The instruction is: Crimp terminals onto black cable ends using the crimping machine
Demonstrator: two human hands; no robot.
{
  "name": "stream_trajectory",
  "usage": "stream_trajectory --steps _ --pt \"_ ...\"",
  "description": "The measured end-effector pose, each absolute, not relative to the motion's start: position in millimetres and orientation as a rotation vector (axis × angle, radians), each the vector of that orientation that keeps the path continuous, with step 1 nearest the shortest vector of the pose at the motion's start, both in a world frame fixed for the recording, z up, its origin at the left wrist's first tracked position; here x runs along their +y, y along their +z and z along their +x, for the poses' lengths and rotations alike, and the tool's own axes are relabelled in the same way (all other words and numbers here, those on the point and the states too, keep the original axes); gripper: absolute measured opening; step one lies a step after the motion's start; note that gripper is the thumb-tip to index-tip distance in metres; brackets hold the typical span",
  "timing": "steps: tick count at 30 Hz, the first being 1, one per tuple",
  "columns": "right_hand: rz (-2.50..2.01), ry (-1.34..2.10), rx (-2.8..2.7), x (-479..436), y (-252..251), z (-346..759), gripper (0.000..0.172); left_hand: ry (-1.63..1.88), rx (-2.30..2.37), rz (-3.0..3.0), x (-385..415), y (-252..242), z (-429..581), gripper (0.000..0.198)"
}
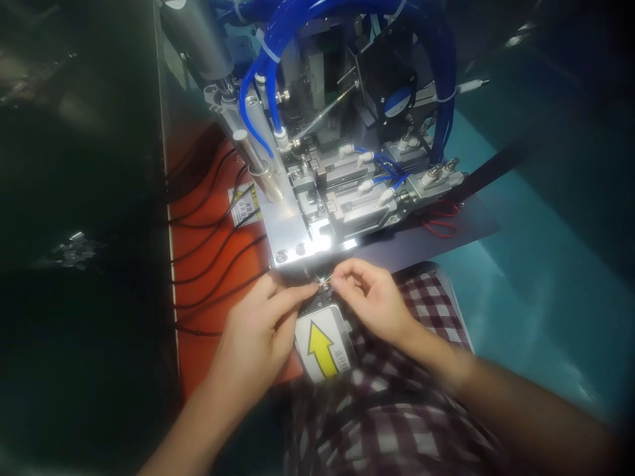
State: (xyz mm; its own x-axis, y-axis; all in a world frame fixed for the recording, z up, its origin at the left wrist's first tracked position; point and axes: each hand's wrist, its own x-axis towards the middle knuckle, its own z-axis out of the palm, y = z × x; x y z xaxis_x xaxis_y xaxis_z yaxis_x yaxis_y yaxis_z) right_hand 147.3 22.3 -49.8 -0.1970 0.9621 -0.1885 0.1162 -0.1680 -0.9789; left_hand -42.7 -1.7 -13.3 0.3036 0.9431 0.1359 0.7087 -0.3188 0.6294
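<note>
Between my hands, at the front of a metal pneumatic machine [292, 225], several thin, light-coloured wires [325, 280] meet a small fixture. My right hand [374, 297] pinches the ends of these wires between thumb and index finger. On the other side, my left hand [258, 327] is closed, its index fingertip resting at the fixture beside the wires. What its thumb and fingers hold, if anything, is hidden. Just below the fingertips sits a white label with a yellow arrow [321, 347] on a block. The wire tips are too small and bright to make out clearly.
Several black cables [218, 264] lie across the orange base plate [198, 360] at left. Blue air hoses [441, 59] arch over the machine, with a metal cylinder [203, 39] at upper left. Red wires [441, 225] hang at its right. Checked cloth [397, 430] lies below my arms.
</note>
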Motion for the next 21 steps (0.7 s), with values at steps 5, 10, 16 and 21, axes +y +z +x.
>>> stream_trajectory --steps 5,10,16,21 --pt "-1.317 1.459 -1.395 22.6 -50.0 147.5 0.012 0.671 1.490 2.115 -1.3 -11.7 -41.4 0.029" --pt "-1.336 1.534 -1.319 26.0 -48.7 145.3 0.014 0.683 1.481 2.103 -1.2 -10.3 -41.1 0.029" --pt "-1.334 1.555 -1.340 28.6 -46.9 147.4 0.013 0.675 1.473 2.073 -1.3 -9.3 -41.3 0.031" --pt "-1.342 1.598 -1.357 28.6 -46.7 149.7 0.013 0.677 1.473 2.070 -0.9 -9.4 -41.4 0.032"
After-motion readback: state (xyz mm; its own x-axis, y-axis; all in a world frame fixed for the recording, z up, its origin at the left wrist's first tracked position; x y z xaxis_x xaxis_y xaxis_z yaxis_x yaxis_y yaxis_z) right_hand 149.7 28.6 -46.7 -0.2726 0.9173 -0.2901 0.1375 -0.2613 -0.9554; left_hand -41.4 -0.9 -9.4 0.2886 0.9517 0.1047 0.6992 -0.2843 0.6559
